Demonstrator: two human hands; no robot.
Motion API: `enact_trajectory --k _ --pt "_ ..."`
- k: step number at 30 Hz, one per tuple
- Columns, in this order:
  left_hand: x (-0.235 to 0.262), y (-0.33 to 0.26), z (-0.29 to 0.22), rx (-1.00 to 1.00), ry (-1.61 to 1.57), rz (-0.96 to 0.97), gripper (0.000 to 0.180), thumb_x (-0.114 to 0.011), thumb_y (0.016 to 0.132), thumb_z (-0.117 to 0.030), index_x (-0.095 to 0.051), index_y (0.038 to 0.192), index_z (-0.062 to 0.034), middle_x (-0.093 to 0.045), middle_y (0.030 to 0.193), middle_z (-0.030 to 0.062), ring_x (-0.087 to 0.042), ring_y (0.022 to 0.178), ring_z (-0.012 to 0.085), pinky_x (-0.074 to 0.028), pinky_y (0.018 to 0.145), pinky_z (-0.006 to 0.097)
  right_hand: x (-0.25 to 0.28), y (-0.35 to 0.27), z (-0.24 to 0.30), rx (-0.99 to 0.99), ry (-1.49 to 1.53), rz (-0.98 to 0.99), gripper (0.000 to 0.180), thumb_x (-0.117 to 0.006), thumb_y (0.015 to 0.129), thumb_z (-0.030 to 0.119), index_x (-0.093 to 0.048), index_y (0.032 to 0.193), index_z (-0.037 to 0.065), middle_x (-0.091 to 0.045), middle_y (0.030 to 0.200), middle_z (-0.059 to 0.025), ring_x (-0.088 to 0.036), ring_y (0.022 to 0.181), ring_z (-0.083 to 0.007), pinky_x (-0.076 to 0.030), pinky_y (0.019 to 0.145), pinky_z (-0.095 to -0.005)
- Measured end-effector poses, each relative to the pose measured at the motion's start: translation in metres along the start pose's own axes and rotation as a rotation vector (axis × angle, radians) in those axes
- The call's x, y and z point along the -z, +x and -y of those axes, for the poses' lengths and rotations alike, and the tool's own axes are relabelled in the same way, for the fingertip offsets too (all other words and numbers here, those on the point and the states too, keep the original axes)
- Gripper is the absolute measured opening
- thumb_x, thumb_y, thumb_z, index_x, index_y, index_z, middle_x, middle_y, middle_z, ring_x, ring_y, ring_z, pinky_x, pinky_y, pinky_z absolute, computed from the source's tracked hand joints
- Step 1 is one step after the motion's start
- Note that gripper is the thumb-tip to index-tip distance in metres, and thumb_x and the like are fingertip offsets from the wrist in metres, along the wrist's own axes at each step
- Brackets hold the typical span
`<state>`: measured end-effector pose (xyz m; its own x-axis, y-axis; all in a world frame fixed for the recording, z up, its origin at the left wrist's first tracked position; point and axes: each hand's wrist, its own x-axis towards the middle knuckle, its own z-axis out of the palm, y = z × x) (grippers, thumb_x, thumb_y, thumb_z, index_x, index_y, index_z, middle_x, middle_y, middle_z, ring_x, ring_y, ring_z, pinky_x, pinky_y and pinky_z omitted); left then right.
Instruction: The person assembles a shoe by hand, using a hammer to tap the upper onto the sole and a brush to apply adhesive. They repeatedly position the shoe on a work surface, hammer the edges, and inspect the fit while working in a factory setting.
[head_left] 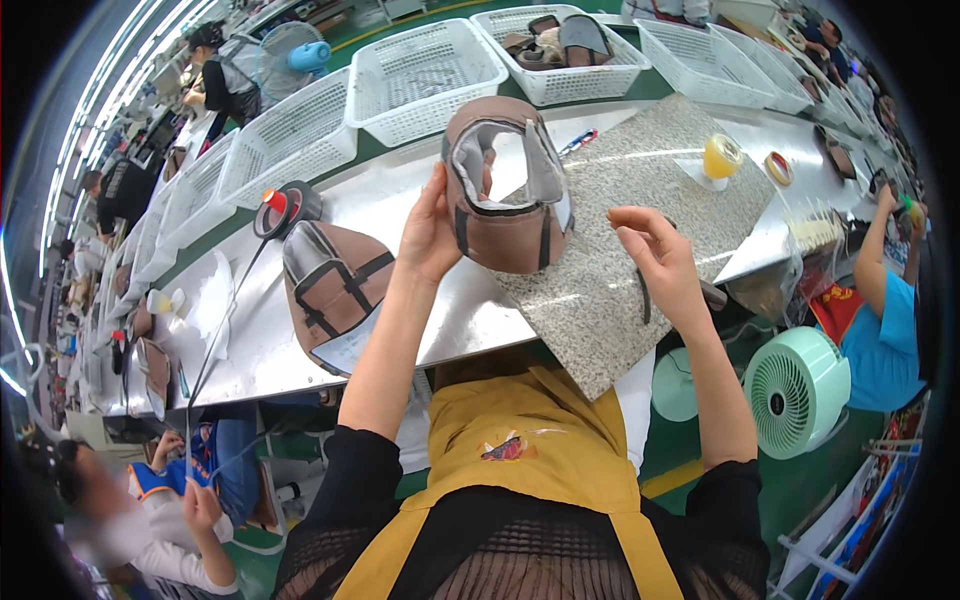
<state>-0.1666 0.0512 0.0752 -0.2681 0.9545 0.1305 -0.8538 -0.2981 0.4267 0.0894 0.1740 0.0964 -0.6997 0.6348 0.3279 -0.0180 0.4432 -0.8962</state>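
Observation:
My left hand (432, 228) grips the side of a brown stitched upper (510, 238), which looks like part of a boot. It is held up over the table, with its grey-lined opening toward me and dark strips down its outside. Fingertips show inside the opening. My right hand (660, 262) hovers to the right of it, apart from it, with curved fingers and nothing visible in them. Beneath that hand, a dark narrow strip (643, 297) lies on the speckled stone slab (610, 335). A second brown upper (335, 275) with black straps rests on the metal table to the left.
White plastic baskets (425, 80) line the table's far side; one holds brown pieces (565, 45). On the slab stand a yellow pot (722, 157) and a pen (578, 141). A tape roll (778, 169) lies right. A green fan (797, 393) and co-workers flank me.

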Motion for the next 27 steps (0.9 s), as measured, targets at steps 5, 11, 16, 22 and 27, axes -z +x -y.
enact_trajectory --k 5,11,16,22,27 --pt "0.003 -0.013 0.008 -0.013 -0.097 -0.044 0.05 -0.05 0.097 -0.03 -0.039 0.134 0.0001 -0.047 0.13 0.0136 -0.05 0.11 0.0231 -0.049 0.087 0.033 -0.039 0.026 0.022 0.222 -0.251 -0.09 0.032 -0.061 0.089 0.022 -0.057 0.115 0.003 -0.059 0.111 -0.0098 -0.058 0.099 -0.0174 -0.047 0.083 -0.0322" --pt "0.002 -0.025 0.022 -0.056 -0.282 -0.003 0.041 -0.047 0.098 -0.03 -0.047 0.13 -0.004 -0.052 0.13 0.0131 -0.052 0.115 0.0242 -0.043 0.099 0.039 -0.044 0.081 -0.022 -0.02 -0.225 0.04 0.03 -0.059 0.092 0.023 -0.059 0.114 0.002 -0.065 0.095 -0.005 -0.061 0.087 -0.0122 -0.05 0.078 -0.0277" --pt "0.002 -0.047 0.034 -0.076 -0.38 -0.125 0.04 -0.045 0.098 -0.032 -0.049 0.126 -0.0032 -0.055 0.127 0.0133 -0.052 0.118 0.0256 -0.04 0.102 0.039 -0.032 0.083 -0.015 -0.141 0.201 -0.028 0.027 -0.06 0.091 0.019 -0.061 0.106 -0.003 -0.067 0.087 -0.0061 -0.063 0.075 -0.01 -0.054 0.062 -0.0243" --pt "0.028 -0.073 0.04 -0.004 -0.292 -0.373 0.035 -0.043 0.099 -0.032 -0.056 0.114 -0.0038 -0.06 0.117 0.0108 -0.055 0.112 0.0232 -0.043 0.098 0.038 -0.026 0.065 0.013 -0.219 0.271 -0.006 0.03 -0.057 0.091 0.016 -0.057 0.116 0.0 -0.067 0.089 -0.0071 -0.063 0.078 -0.0093 -0.056 0.063 -0.0227" --pt "0.044 -0.091 0.032 -0.005 0.222 -0.549 0.036 -0.051 0.097 -0.023 -0.044 0.127 -0.0035 -0.053 0.123 0.0158 -0.051 0.117 0.0275 -0.044 0.097 0.039 -0.026 0.049 0.016 -0.099 0.183 0.022 0.029 -0.054 0.092 0.011 -0.056 0.121 0.006 -0.062 0.08 -0.0031 -0.058 0.073 -0.0058 -0.051 0.061 -0.0207"
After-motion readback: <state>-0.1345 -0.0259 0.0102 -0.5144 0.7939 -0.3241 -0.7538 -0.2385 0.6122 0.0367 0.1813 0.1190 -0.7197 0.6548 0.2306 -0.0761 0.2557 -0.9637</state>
